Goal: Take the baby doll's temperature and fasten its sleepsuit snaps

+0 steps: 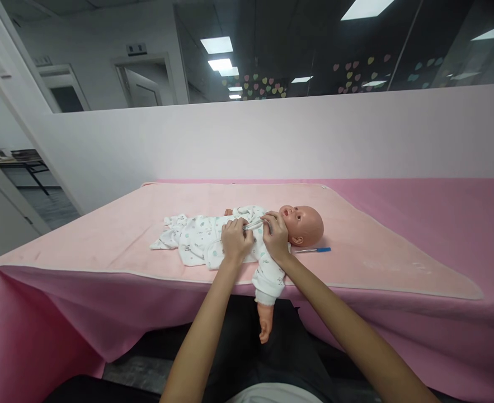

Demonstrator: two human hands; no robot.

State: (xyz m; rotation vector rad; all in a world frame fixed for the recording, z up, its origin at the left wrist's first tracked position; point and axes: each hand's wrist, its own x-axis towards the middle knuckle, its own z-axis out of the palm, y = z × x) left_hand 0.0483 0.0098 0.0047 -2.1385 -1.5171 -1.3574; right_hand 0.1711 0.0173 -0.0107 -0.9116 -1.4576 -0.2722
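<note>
A baby doll (307, 225) lies on its back with its head to the right. It wears a white baby outfit (198, 238) with small green and dark prints. My left hand (236, 239) is closed at the chest, pinching the front edge of the outfit. Close to the doll's chin, my right hand (276, 238) pinches the same edge near the neckline. A short stretch of folded fabric runs between my two hands. One doll arm (266, 322) hangs over the front edge of the table, between my forearms. My fingers partly cover the chest.
A thin stick with a blue end (323, 249), perhaps a thermometer or pen, lies beside the doll's head. Under the doll spreads a peach blanket (376, 240) over a pink tablecloth (460, 224). Behind the table rises a white half wall (272, 140) with glass above.
</note>
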